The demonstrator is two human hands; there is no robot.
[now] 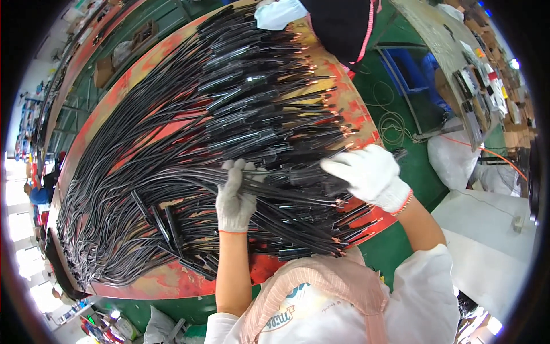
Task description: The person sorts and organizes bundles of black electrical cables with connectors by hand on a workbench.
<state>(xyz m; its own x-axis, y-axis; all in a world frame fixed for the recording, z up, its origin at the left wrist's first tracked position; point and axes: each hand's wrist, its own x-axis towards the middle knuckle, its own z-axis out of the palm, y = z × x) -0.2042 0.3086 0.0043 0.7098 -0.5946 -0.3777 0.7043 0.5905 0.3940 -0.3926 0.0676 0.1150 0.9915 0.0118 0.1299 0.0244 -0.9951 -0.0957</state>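
My left hand, in a pale knit glove, is closed around a bundle of black cables above the table. The cables trail left into a large fan of others. To the right, my gloved right hand has its fingers together beside a blurred dark cluster at the bundle's end. Another dark end sticks out behind this hand; its palm is hidden. Rows of glossy black sleeves sit on the cables, whose bare copper tips point right.
The cables cover a worn red and yellow table. Loose black tubes lie left of my left wrist. Dark cloth with pink edging overhangs the far edge. A blue crate, coiled cord and white sack stand right.
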